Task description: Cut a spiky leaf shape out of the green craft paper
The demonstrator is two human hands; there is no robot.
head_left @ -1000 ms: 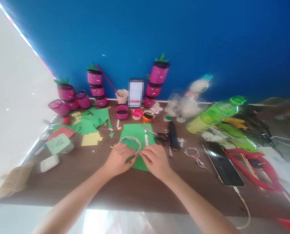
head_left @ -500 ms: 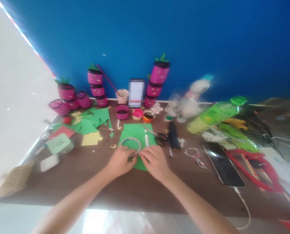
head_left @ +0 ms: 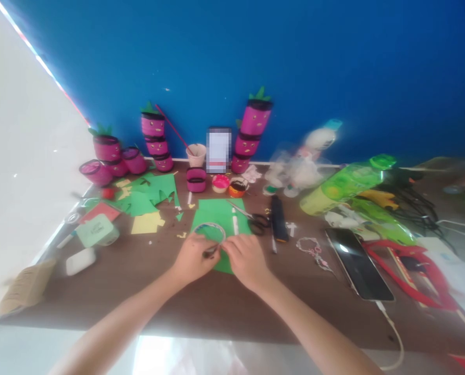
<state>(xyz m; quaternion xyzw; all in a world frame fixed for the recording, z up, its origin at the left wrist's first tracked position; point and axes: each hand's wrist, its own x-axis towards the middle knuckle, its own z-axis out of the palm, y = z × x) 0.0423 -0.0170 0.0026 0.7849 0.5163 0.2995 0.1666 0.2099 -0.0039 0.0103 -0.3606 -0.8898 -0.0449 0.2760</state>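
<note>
My left hand (head_left: 195, 259) is closed around the near side of a narrow white roll of tape (head_left: 210, 225), tilted up above green paper (head_left: 219, 206). The fingers of my right hand (head_left: 249, 261) are pinched together at the roll's right edge, the fingertips of both hands nearly meeting. What exactly lies between the right fingertips is too small to see. Just beyond the right hand, a white stick-like piece (head_left: 235, 222) and black-handled scissors (head_left: 259, 223) rest on and beside the green paper.
Purple stacked containers with green leaves (head_left: 256, 120) stand along the blue wall, near a blurred-out screen (head_left: 219, 151) and paint pots (head_left: 220, 182). Green paper scraps (head_left: 154, 192) lie left. A black tool (head_left: 279, 221), bracelet (head_left: 314, 250), phone (head_left: 359, 265) and green bottle (head_left: 345, 185) occupy the right.
Both hands stay at nearly the same spot. My right fingers have shifted very slightly against the edge of the roll, which remains in my left hand.
</note>
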